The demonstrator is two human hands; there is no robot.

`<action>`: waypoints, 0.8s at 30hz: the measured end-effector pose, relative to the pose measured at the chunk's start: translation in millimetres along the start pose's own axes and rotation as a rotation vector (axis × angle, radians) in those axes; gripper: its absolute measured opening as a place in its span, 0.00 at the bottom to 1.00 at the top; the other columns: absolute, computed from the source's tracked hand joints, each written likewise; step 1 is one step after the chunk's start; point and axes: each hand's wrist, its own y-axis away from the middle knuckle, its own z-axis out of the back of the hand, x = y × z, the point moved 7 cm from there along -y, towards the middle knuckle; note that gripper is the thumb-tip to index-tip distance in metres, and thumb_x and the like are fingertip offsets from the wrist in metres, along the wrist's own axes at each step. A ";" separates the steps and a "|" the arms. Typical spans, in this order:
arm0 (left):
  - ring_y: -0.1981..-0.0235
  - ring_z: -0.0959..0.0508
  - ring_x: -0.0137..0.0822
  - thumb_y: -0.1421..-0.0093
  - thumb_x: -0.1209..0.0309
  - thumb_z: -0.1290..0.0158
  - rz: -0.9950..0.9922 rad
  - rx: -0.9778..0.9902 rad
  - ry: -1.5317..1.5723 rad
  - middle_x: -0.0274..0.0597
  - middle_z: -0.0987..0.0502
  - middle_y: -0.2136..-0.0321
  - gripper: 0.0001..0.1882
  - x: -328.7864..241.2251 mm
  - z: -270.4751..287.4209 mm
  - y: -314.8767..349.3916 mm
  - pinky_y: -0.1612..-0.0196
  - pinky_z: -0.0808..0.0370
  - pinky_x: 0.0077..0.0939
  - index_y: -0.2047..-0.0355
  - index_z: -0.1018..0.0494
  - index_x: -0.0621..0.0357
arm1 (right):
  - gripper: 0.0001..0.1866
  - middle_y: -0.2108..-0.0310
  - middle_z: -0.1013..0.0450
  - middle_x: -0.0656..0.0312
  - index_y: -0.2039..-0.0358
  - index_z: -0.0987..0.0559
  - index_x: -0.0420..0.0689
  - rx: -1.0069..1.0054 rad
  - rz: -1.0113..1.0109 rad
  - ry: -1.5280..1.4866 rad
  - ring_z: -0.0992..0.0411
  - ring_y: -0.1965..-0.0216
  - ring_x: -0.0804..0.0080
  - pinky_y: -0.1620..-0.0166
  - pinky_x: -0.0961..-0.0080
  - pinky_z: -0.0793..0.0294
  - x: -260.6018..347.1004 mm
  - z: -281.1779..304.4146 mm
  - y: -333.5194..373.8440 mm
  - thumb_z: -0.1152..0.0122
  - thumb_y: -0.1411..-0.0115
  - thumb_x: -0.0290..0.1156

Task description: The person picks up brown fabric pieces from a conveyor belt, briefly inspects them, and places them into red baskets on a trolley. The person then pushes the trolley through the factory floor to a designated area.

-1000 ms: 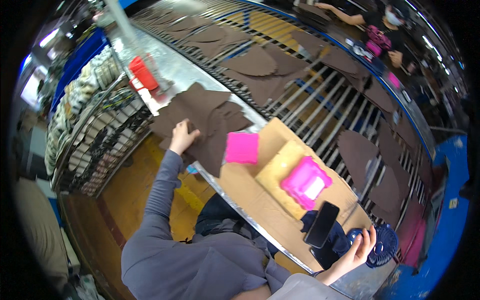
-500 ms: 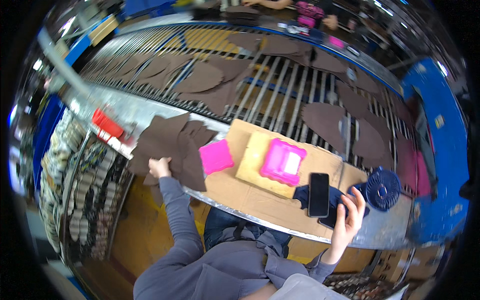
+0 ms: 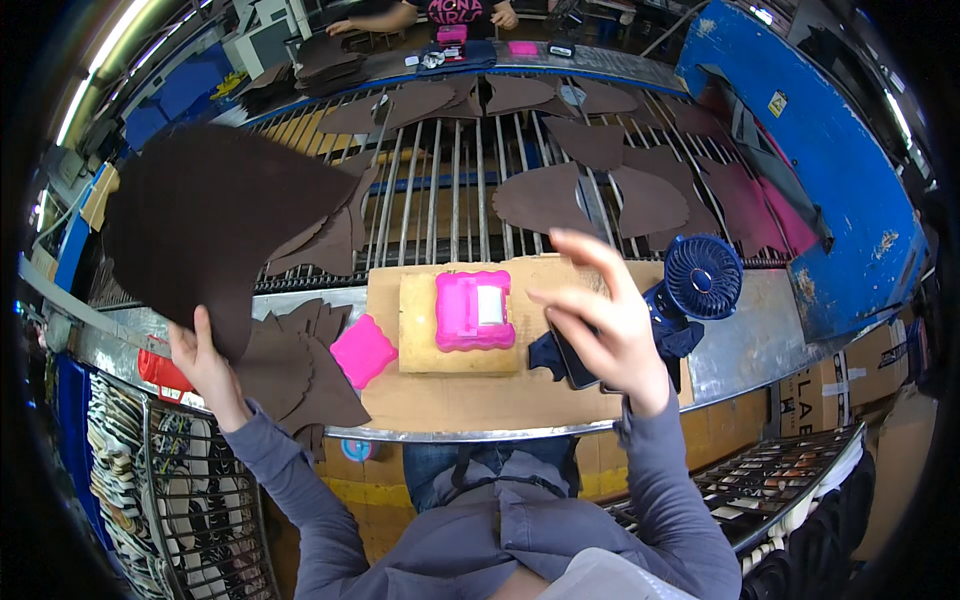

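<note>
My left hand (image 3: 205, 365) grips the lower edge of a large dark brown cut piece (image 3: 200, 220), a flat sheet with curved edges, held up at the left. Below it, a fanned stack of similar brown pieces (image 3: 290, 375) lies on the metal table edge. My right hand (image 3: 610, 330) is raised over the cardboard with its fingers apart and nothing between them. Partly hidden under it are a phone (image 3: 572, 358) and a dark blue cloth (image 3: 545, 355). A pink scalloped case (image 3: 460, 312) sits on a yellowish block (image 3: 417, 340), beside a pink scalloped square (image 3: 364, 352).
Brown pieces (image 3: 545, 198) lie across a conveyor of metal rods (image 3: 440, 190). A blue fan (image 3: 703, 277) stands right, before a blue machine housing (image 3: 740, 60). A red object (image 3: 160, 372) is at the left, above a rack (image 3: 205, 490). Another person (image 3: 455, 12) works across the conveyor.
My left hand has lifted a brown piece up and left off the stack. The right hand has moved up and left, over the phone. The view has swung round.
</note>
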 end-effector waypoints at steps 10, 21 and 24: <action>0.61 0.29 0.25 0.41 0.77 0.52 0.028 0.541 0.175 0.40 0.26 0.60 0.14 -11.8 -118.3 32.2 0.55 0.34 0.17 0.54 0.33 0.69 | 0.14 0.71 0.28 0.59 0.63 0.23 0.43 0.205 0.008 -0.257 0.28 0.69 0.66 0.65 0.77 0.30 -53.6 -50.6 -53.4 0.47 0.51 0.16; 0.72 0.26 0.26 0.43 0.76 0.50 -0.137 0.562 -0.158 0.42 0.23 0.72 0.10 22.4 -89.7 43.9 0.66 0.31 0.19 0.61 0.29 0.67 | 0.16 0.73 0.31 0.58 0.62 0.24 0.43 0.158 0.052 -0.251 0.32 0.72 0.65 0.67 0.75 0.32 -64.5 -104.6 -19.5 0.44 0.53 0.16; 0.73 0.25 0.28 0.44 0.77 0.50 -0.149 0.576 -0.169 0.44 0.23 0.73 0.10 31.0 -91.8 48.3 0.67 0.31 0.20 0.61 0.29 0.67 | 0.15 0.73 0.32 0.58 0.62 0.24 0.42 0.130 0.052 -0.260 0.33 0.72 0.65 0.68 0.75 0.33 -68.1 -109.0 -11.1 0.44 0.52 0.16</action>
